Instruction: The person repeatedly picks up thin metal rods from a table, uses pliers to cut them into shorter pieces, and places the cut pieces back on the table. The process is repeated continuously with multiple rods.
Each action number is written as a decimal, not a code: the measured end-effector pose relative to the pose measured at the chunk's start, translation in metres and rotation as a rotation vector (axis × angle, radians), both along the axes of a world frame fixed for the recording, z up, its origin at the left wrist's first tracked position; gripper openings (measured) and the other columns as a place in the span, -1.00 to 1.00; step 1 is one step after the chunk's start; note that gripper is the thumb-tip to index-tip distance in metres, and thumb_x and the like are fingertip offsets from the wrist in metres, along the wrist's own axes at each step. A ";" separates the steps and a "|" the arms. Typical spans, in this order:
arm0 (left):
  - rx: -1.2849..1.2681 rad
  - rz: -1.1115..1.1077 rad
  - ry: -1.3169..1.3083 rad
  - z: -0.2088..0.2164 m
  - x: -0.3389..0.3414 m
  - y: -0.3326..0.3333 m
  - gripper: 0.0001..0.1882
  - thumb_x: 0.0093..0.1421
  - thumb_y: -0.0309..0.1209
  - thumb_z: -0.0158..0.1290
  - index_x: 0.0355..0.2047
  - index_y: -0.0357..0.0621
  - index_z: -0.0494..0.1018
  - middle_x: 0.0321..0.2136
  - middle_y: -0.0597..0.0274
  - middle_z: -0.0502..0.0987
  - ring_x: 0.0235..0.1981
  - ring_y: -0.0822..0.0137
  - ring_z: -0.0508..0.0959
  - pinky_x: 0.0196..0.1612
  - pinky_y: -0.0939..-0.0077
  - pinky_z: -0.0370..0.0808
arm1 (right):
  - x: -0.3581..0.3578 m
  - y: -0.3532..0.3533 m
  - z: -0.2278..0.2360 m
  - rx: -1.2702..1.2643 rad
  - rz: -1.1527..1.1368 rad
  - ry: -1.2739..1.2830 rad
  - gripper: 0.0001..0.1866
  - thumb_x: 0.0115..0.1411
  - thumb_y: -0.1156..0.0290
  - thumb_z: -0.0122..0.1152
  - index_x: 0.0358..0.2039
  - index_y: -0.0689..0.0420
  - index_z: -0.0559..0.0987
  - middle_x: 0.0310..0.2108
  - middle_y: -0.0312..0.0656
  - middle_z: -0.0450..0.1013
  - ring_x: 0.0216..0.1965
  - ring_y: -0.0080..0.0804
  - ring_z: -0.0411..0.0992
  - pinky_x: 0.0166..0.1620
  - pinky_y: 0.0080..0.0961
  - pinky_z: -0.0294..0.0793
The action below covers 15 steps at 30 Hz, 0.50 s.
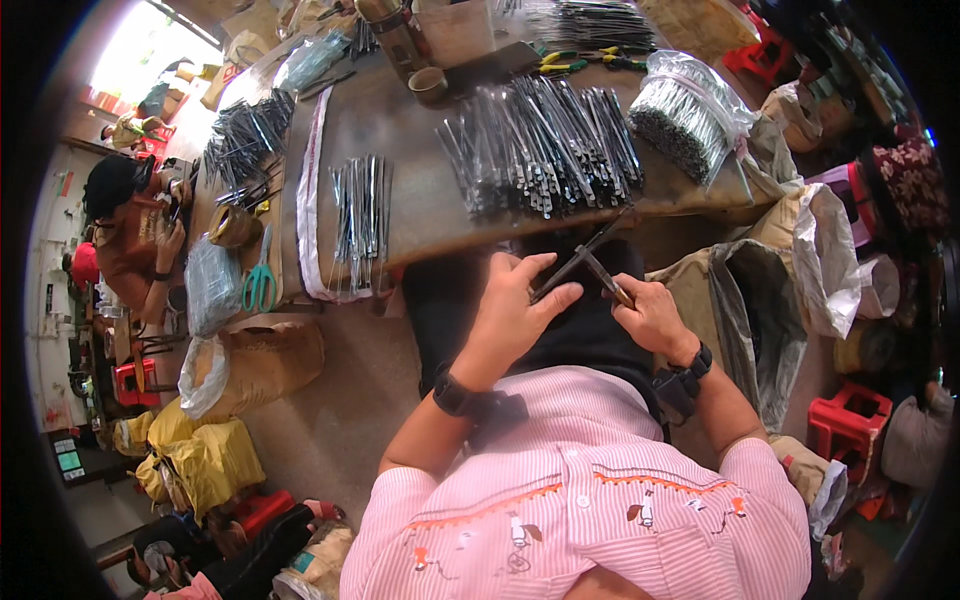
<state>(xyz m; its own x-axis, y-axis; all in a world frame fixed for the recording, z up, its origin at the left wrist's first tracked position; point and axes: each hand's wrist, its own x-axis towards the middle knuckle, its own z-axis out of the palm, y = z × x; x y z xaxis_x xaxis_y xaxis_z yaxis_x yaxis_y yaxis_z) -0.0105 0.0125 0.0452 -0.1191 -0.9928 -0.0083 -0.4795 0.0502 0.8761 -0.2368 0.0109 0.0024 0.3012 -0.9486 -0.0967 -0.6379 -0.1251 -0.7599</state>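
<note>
My left hand (512, 310) is closed at the thumb side on dark thin metal strips (606, 234), which slant up to the right over my lap. My right hand (652, 312) grips a dark, narrow tool (597, 270) with a brownish handle end; it looks like pliers, but its jaws are hard to make out. The tool crosses the strips in front of the table edge. Just beyond lies a large pile of shiny metal strips (545, 150) with small blocky ends. A smaller row of strips (360, 220) lies to the left.
On the worn table (410, 200) are a bagged strip bundle (685, 120), yellow-and-green pliers (560, 62), a brown cup (428, 85) and teal-handled scissors (261, 283). Open sacks (755, 300) stand right; a paper sack (275, 365) stands left. Another person (135, 235) sits at far left.
</note>
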 end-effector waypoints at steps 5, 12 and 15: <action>-0.139 0.040 -0.098 0.003 0.008 0.004 -0.75 0.06 -0.49 0.18 -0.20 -0.20 0.55 -0.38 0.04 0.41 -0.42 0.12 0.49 -0.34 0.36 0.44 | 0.012 -0.006 -0.001 0.083 0.030 -0.077 -0.75 -0.03 0.40 0.01 -0.29 0.13 0.50 -0.53 0.04 0.45 -0.43 0.08 0.43 -0.34 -0.19 0.39; -0.344 0.326 -0.172 -0.024 0.065 -0.023 -0.77 0.05 -0.46 0.13 -0.24 -0.21 0.58 -0.46 -0.06 0.50 -0.40 0.07 0.52 -0.28 0.35 0.44 | 0.019 -0.008 -0.009 0.288 0.013 -0.361 -0.61 -0.05 0.49 -0.02 -0.13 0.21 0.45 -0.46 -0.19 0.47 -0.46 -0.38 0.43 -0.32 -0.52 0.40; -0.354 0.547 -0.401 -0.042 0.125 -0.051 -0.77 0.08 -0.41 0.11 -0.28 -0.27 0.58 -0.41 -0.14 0.55 -0.35 -0.02 0.57 -0.27 0.27 0.46 | 0.013 -0.008 -0.009 0.433 -0.067 -0.500 -0.55 -0.09 0.54 -0.09 -0.09 0.24 0.41 -0.43 -0.21 0.43 -0.46 -0.55 0.39 -0.43 -0.64 0.33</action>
